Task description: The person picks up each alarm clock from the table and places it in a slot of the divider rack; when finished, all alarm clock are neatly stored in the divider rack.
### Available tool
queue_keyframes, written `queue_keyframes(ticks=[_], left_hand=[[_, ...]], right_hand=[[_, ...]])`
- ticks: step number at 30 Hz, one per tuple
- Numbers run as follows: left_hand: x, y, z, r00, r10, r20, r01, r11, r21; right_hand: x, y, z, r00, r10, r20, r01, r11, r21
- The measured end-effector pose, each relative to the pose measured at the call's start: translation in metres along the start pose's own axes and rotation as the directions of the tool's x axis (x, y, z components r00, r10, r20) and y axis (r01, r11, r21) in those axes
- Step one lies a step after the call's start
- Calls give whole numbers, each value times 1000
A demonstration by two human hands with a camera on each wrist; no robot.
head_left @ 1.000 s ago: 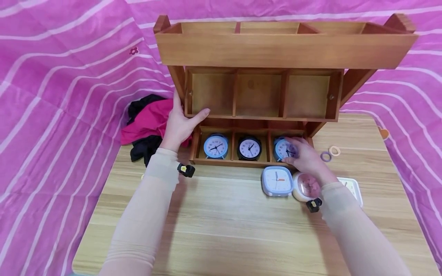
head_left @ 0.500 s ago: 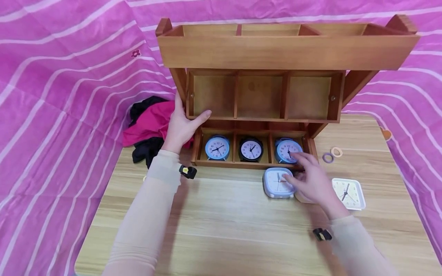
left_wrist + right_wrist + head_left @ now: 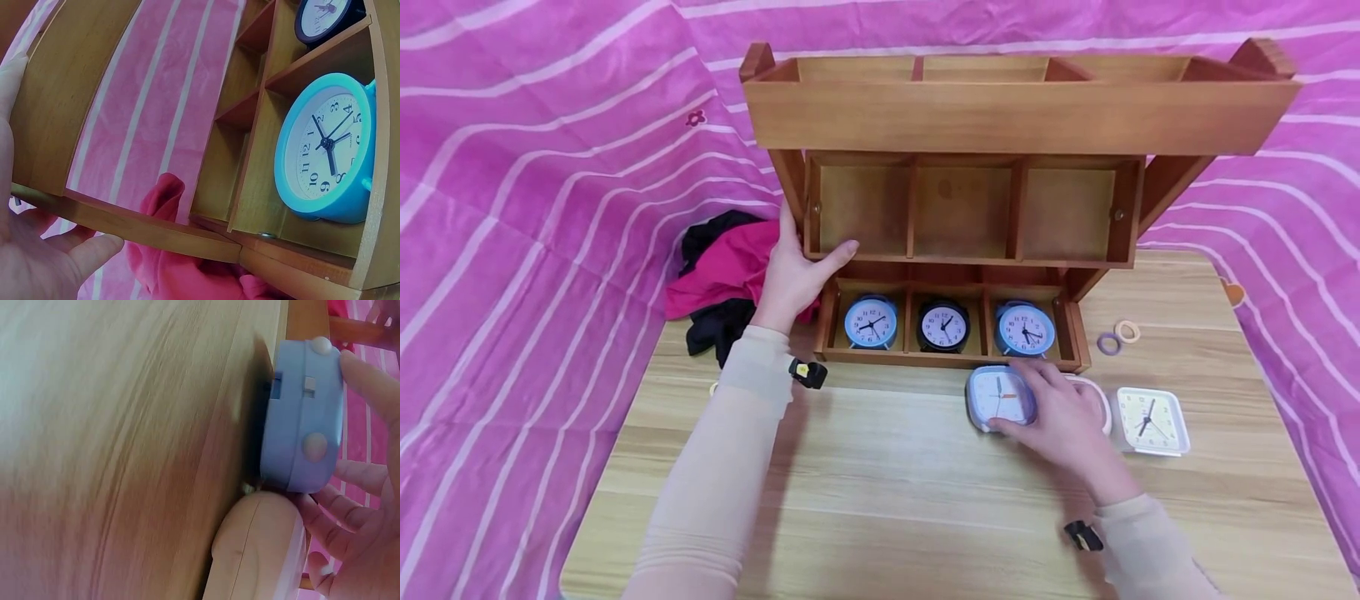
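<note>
Square clock [image 3: 1000,397], pale blue, lies on the tabletop [image 3: 880,500] just in front of the rack [image 3: 951,250], and my right hand [image 3: 1060,425] now has its fingers curled round its edge; the right wrist view shows the thumb [image 3: 369,381] on one side and the fingers under the other, so the grip is clamped on it; a second ago that hand was up at the rack's lower right compartment, on the round blue clock [image 3: 1024,329], which now stands there alone; I judge that clock placed and the square one next in hand; a pink clock [image 3: 262,550] touches it on the right, mostly hidden under my hand in the head view; a white clock [image 3: 1152,421] lies just beyond; my left hand [image 3: 793,275] has not moved, thumb and fingers clamped on the rack's left end, steadying it; further back, a black clock [image 3: 943,325] and another blue one [image 3: 870,323] fill the other lower compartments; middle and top rows are bare; cloth [image 3: 722,267] lies left; two hair rings [image 3: 1117,336] lie right; the only writing is the dial numerals, 1 to 12; no brand is legible.
</note>
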State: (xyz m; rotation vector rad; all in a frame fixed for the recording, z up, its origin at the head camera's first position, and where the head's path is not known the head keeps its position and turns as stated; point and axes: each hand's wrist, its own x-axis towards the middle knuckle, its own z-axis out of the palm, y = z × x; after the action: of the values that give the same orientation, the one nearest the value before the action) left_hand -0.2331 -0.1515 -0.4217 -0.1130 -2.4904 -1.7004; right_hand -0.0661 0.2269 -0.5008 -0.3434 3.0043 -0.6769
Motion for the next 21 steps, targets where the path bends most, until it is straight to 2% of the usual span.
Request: queue_keyframes(ticks=[9,14,21], left_hand=[[0,1,-1,1000,-6,6,6,1000,1],[-1,3,-1,1000,-30,7,30,999,16],[-2,4,-1,999,-32,8,32,999,20]], right_hand=[[-9,-5,17,997,-71,-43,72,997,16],[-12,-5,21,996,-85,-16,86,996,21],[-11,-3,22,997,-81,-4,81,996,48]])
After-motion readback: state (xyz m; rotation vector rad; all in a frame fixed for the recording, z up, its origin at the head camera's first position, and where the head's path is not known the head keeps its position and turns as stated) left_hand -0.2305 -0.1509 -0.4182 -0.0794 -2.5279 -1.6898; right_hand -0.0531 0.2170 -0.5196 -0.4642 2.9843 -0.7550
